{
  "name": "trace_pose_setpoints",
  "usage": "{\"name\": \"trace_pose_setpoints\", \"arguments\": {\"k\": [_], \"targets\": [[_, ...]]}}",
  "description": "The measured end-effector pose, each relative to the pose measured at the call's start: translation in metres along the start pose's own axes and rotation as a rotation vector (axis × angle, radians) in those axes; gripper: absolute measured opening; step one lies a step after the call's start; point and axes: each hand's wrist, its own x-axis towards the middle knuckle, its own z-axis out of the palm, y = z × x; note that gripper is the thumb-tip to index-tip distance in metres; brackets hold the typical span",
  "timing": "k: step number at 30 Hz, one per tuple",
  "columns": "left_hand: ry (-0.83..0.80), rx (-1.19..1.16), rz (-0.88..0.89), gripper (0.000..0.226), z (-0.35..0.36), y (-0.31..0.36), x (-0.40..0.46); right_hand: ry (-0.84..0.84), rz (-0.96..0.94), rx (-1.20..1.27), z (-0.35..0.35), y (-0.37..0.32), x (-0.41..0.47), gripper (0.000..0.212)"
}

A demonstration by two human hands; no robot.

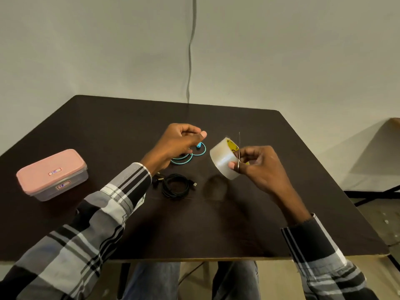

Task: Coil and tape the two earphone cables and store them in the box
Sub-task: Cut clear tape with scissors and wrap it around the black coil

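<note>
**Tape roll lifted, two coiled cables on the table**

Pale bare wall fills the background of the head view, with a thin grey cord running down it to the far edge of a dark brown table.

Taking the tape roll as the landmark: it is clear tape on a yellow-printed core, held up above the table in the right hand, whose thumb presses on the roll's outer face while the curled fingers grip its far side. A thin, shiny strip stands up from that grip; whether it is a tape end or a blade cannot be told.

Just to the left of the roll, the left hand hovers with its fingers curled and thumb tip pushed against them, as in a pinch; nothing can be seen held in it. Under that hand, beside the roll, the teal earphone cable lies on the table in loose loops with one teal earbud showing.

Nearer the person than the roll and slightly left, the black earphone cable lies coiled, its plug end pointing toward the roll.

Far to the left of the roll, well apart from both cables, sits the box, a clear container with its pink lid on.

Both arms wear plaid sleeves.
</note>
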Motion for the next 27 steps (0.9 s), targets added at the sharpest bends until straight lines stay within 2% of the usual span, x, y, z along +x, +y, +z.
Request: {"name": "trace_pose_setpoints", "arguments": {"k": [4, 8, 14, 18, 23, 27], "targets": [[-0.11, -0.026, -0.037, 0.043, -0.008, 0.004, -0.002, -0.021, -0.103, 0.132, 0.005, -0.008, -0.006, 0.028], [-0.2, -0.097, -0.026, 0.036, -0.015, 0.008, -0.004, -0.008, -0.138, 0.116, 0.011, -0.005, -0.004, 0.009], [-0.082, -0.109, 0.051, 0.021, -0.02, 0.007, 0.0, -0.006, -0.183, 0.123, 0.013, -0.006, -0.003, 0.017], [-0.086, -0.053, 0.076, 0.019, -0.025, 0.009, 0.002, -0.018, -0.192, 0.125, 0.012, -0.007, -0.003, 0.026], [-0.119, -0.016, 0.082, 0.026, -0.029, 0.01, 0.001, -0.03, -0.188, 0.134, 0.012, -0.005, 0.0, 0.019], [-0.101, 0.002, 0.131, 0.022, -0.032, 0.009, 0.003, -0.041, -0.183, 0.151, 0.012, -0.004, 0.003, 0.019]]}}
